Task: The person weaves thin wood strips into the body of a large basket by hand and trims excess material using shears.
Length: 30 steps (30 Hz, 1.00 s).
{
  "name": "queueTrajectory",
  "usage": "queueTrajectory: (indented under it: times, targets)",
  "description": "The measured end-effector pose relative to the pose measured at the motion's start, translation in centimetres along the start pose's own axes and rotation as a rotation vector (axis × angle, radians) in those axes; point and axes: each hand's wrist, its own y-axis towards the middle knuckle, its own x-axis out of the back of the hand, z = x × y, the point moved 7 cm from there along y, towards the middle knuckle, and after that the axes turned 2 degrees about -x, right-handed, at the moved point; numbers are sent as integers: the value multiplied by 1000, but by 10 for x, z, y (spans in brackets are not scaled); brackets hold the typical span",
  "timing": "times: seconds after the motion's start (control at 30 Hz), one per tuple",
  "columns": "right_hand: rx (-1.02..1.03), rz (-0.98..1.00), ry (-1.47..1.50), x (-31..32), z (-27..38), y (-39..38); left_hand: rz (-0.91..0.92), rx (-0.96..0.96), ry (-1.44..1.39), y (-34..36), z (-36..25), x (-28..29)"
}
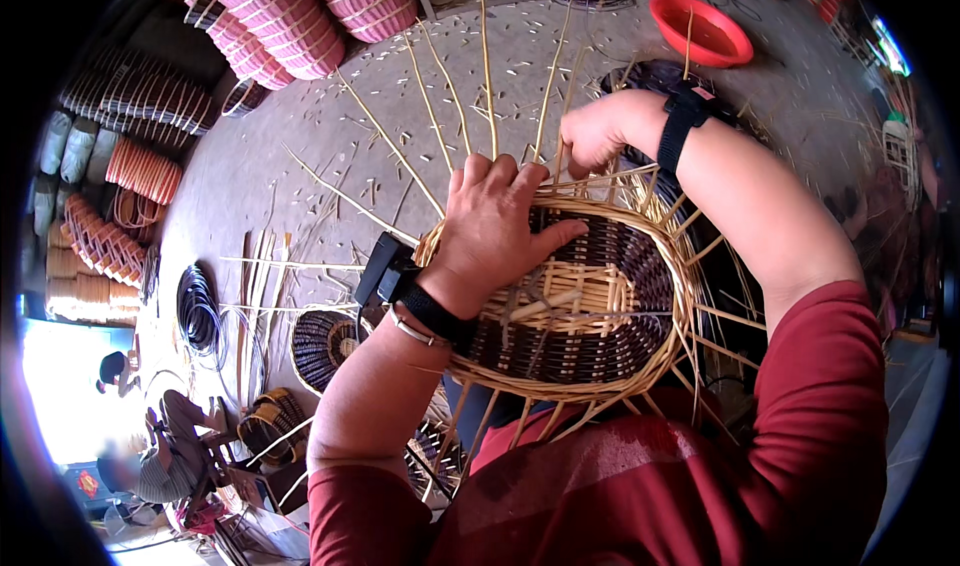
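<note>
Over the lap, holds an oval basket point(640, 351) of dark and pale weave with the opening turned up and pale stakes point(490, 96) fanning out around the rim. Slants the left forearm up and to the right from the lower edge, and rests the left hand point(495, 221), back uppermost, across the far left stretch of the rim. Curls the four fingers over the outer side and holds the thumb out to the right above the hollow, clasping the woven border between. Angles the right elbow well out to the side and the forearm back toward the upper left, with the wrist bent and the right hand point(605, 131) pointing down at the far rim. Holds the right fingers bunched together beside a stake; cannot tell, with the tips partly hidden, about any strand pinched between. Wears a black band point(435, 311) on the left wrist, a black strap point(685, 131) on the right, and red sleeves point(825, 366) near the elbows. Has, on the clipping-strewn floor point(300, 136) ahead, a red basin point(735, 41) to the right and stacked pink baskets point(275, 26) to the left.
</note>
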Motion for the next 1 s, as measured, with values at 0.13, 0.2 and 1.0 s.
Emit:
queueTrajectory:
  times: [0.13,0.2,1.0]
  targets:
    - [128,-655,-374,49,5,-44,-17,18,-29,0,-1,4]
    - [330,-823,-297,44,12,-81,-28,17,-41,-1,-1,5]
    - [43,-612,-275,6,81,-121,-48,-52,-167,-1,6,-4]
